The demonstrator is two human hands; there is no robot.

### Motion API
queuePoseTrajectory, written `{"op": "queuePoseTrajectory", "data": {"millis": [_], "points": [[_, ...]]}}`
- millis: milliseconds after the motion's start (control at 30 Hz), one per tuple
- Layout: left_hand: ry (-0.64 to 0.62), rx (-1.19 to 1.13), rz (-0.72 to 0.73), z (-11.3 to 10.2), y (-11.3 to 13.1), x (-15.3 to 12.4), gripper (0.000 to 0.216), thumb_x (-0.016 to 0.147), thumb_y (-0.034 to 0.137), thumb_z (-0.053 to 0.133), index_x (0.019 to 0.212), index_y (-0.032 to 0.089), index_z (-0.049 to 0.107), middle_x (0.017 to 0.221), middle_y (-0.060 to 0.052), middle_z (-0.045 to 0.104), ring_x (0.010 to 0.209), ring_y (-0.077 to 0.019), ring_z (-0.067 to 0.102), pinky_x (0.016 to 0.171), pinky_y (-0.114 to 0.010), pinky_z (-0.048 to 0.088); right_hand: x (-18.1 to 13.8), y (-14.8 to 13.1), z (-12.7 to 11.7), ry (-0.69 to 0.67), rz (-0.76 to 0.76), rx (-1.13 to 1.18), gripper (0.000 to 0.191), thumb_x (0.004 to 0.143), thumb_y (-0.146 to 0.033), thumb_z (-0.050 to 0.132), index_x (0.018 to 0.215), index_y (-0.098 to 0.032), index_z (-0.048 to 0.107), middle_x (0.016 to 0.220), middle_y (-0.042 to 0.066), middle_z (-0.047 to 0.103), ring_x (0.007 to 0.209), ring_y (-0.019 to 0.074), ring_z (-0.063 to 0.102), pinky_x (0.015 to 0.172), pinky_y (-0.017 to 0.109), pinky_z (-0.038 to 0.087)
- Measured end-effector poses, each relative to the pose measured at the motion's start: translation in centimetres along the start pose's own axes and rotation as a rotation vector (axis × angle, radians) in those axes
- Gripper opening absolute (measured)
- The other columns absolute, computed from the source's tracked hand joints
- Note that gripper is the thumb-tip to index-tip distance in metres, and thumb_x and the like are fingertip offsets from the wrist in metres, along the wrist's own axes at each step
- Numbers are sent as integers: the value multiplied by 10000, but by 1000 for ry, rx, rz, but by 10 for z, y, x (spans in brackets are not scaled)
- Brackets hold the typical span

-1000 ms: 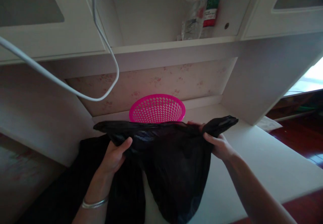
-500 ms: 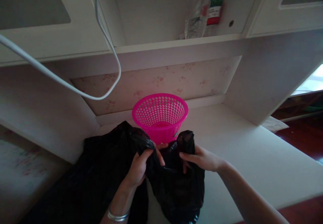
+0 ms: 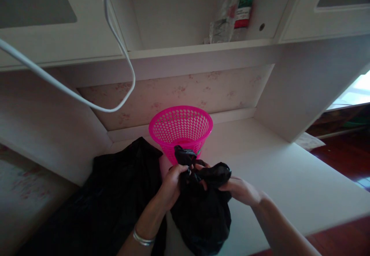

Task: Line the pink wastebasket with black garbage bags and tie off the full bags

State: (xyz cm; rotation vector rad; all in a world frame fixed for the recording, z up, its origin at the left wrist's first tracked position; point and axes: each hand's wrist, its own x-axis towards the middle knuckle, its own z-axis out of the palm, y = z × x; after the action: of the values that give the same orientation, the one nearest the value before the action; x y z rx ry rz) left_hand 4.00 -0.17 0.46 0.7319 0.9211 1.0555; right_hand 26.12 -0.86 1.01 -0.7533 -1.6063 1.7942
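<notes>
I see both hands meeting at the neck of a crumpled black plastic bag [image 3: 202,213] that hangs over the near edge of the white surface [image 3: 274,175]. My left hand [image 3: 173,183] pinches 1 gathered tail of the bag's mouth, which stands up above the knuckles — a tight grip, probably to keep the twist from slipping. My right hand [image 3: 241,190] closes on the other tail from the right, pulling it across. Just beyond them sits a pink perforated plastic basket [image 3: 180,129], upright, open end up. A dark cloth [image 3: 115,198] lies heaped to the left, touching the bag. A white cable [image 3: 86,102] loops overhead.
</notes>
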Motion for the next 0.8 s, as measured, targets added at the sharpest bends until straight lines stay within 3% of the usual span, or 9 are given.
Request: {"op": "queuePoseTrajectory", "data": {"millis": [133, 267, 367, 500, 600, 700, 800], "points": [[90, 96, 143, 5, -7, 2, 387, 697, 431, 839, 911, 206, 608, 640, 79, 562, 510, -94, 485, 486, -224, 374, 8, -4, 17, 87, -149, -66, 338, 955, -558, 680, 926, -221, 693, 931, 47, 708, 872, 204, 643, 947, 391, 530], [139, 166, 224, 9, -7, -2, 401, 736, 408, 829, 914, 255, 504, 668, 111, 548, 459, -76, 461, 451, -201, 332, 13, 8, 29, 221, -271, -37, 337, 930, -512, 747, 903, -240, 552, 859, 8, 635, 758, 153, 584, 733, 290, 523], [124, 214, 240, 9, -6, -6, 361, 709, 349, 841, 815, 239, 514, 664, 96, 544, 506, -76, 475, 490, -197, 364, 15, 14, 31, 281, -264, -236, 305, 929, -486, 744, 866, -216, 616, 867, 31, 668, 803, 173, 600, 724, 287, 506], [43, 281, 193, 4, -10, -5, 216, 675, 261, 815, 738, 199, 618, 548, 84, 509, 457, -77, 381, 436, -210, 268, 22, 15, 30, 371, -243, -358, 234, 942, -443, 723, 969, -212, 745, 877, 34, 735, 818, 190, 655, 763, 305, 523], [-54, 296, 145, -4, -12, -5, 164, 705, 296, 775, 698, 174, 665, 543, 40, 554, 490, -103, 450, 482, -227, 341, 25, 15, 28, 436, -309, -391, 244, 974, -435, 694, 1061, -228, 790, 998, 69, 762, 944, 226, 693, 877, 350, 538], [-167, 299, 105, -12, -11, -8, 221, 643, 314, 826, 788, 160, 764, 701, -28, 696, 640, -177, 600, 604, -285, 477, 24, 14, 26, 423, -366, -452, 270, 1013, -445, 650, 1095, -254, 822, 1117, 96, 719, 1046, 240, 673, 939, 369, 528], [-169, 330, 144, -17, -10, -10, 306, 653, 314, 894, 926, 199, 821, 797, -30, 750, 725, -201, 627, 699, -316, 512, 21, 15, 27, 378, -390, -521, 305, 1033, -467, 614, 1044, -273, 849, 1036, 85, 635, 992, 225, 617, 878, 358, 522]]}}
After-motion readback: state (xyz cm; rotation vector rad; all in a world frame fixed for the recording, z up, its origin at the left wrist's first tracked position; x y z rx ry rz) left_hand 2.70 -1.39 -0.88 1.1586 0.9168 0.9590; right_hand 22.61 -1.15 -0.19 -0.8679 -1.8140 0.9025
